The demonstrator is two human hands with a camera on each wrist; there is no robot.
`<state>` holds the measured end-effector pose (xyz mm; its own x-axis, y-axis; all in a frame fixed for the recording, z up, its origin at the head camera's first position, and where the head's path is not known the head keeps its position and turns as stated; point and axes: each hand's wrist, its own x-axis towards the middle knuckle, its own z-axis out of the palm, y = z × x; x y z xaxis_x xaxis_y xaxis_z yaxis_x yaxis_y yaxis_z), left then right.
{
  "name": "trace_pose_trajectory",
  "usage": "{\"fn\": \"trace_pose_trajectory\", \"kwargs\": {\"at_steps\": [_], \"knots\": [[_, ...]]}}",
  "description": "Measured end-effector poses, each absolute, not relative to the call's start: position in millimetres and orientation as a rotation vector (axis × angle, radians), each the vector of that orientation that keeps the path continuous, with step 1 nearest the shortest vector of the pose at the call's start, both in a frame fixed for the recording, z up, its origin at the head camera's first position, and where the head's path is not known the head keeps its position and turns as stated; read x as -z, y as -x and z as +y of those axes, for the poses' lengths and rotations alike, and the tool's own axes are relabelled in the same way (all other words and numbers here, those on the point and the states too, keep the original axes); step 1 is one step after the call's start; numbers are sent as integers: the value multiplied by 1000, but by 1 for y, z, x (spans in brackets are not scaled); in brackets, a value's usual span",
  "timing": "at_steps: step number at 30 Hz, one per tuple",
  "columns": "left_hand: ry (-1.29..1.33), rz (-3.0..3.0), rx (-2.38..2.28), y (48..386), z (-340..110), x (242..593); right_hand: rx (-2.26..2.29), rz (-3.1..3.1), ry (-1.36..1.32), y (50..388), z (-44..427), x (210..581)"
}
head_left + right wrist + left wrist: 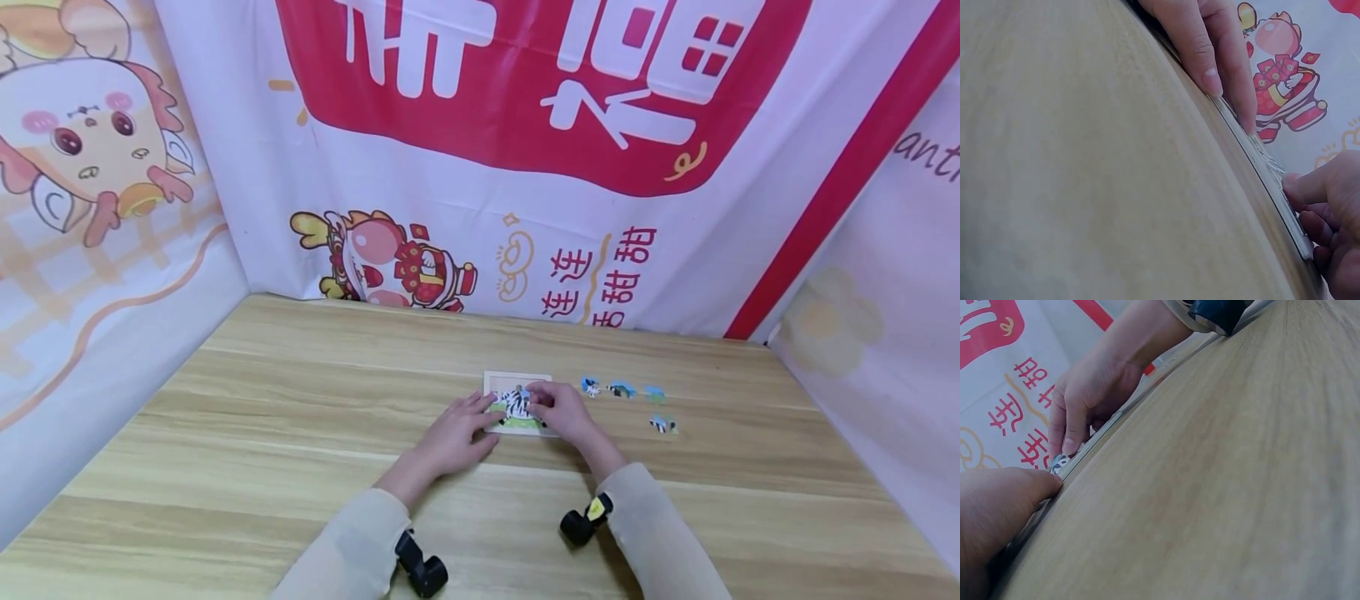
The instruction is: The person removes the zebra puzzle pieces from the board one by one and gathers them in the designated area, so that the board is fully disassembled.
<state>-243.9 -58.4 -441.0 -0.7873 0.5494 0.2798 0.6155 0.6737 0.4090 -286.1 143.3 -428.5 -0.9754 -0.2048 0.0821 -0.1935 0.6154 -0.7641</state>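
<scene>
A small jigsaw puzzle board with a pale frame lies flat on the table, its zebra picture partly assembled. The left hand rests on the board's left side, fingers extended over the picture; in the left wrist view its thumb lies at the board's near edge. At the right part of the picture, the right hand pinches a puzzle piece, mostly hidden by the fingertips. In the right wrist view, the right thumb is bent down against the picture, its other fingers curled beside the frame.
Several loose puzzle pieces lie right of the board: a striped blue one, two more beside it and one nearer the front. Printed cloth hangs behind the wooden table and along both sides.
</scene>
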Motion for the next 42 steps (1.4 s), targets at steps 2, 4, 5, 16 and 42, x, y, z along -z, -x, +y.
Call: {"fn": "trace_pose_trajectory", "kwargs": {"at_steps": [2,4,5,16,42], "knots": [[959,-2756,747,244,-58,441,1331,2806,330,286,143,428],[959,-2760,744,244,-58,441,1334,2799,316,285,143,427],[959,-2761,743,244,-58,441,1335,2797,310,285,143,427],[975,-2743,747,243,-58,439,1303,2810,281,286,143,429],[963,-2741,722,242,-58,442,1503,2728,436,276,199,406]]}}
